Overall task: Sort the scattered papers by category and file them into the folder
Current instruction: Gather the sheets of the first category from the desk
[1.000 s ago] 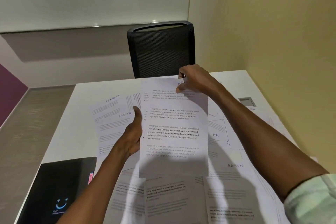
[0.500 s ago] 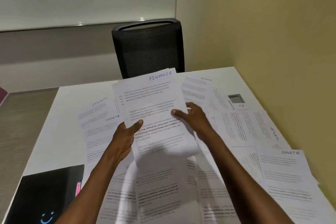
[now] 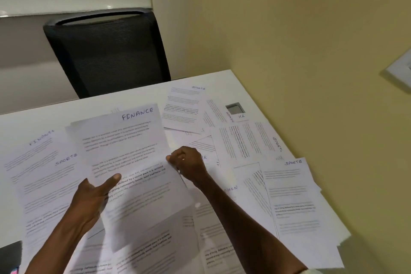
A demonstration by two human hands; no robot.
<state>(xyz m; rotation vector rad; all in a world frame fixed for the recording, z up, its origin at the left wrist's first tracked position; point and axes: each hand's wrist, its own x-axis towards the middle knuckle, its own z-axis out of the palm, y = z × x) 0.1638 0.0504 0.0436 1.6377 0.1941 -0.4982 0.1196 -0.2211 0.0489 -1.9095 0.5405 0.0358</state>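
Head view looks down on a white table [image 3: 55, 111] strewn with printed papers, and the held FINANCE sheet [image 3: 133, 151] serves as the landmark. The left hand [image 3: 91, 198] grips its lower left edge, thumb lying across the printed face and fingers hidden beneath. The right hand [image 3: 189, 165] pinches its right edge with curled fingers. The sheet is lifted off the table and tilted, its handwritten heading at the far end.

Left of the sheet lie another FINANCE page [image 3: 33, 147] and a SPORTS page [image 3: 53, 176], overlapping each other. Beyond its upper right corner lies a second SPORTS page [image 3: 184, 107], and further right a small grey cut-out [image 3: 235, 108] in the tabletop with pages marked ADMIN and HR just beside it. Right of the sheet, past the right hand, lie two more SPORTS pages, one turned sideways [image 3: 246, 142] and one near the table's right edge [image 3: 295, 202]. A black mesh chair [image 3: 106, 53] stands behind the table, beyond the sheet. The folder cannot be clearly made out.
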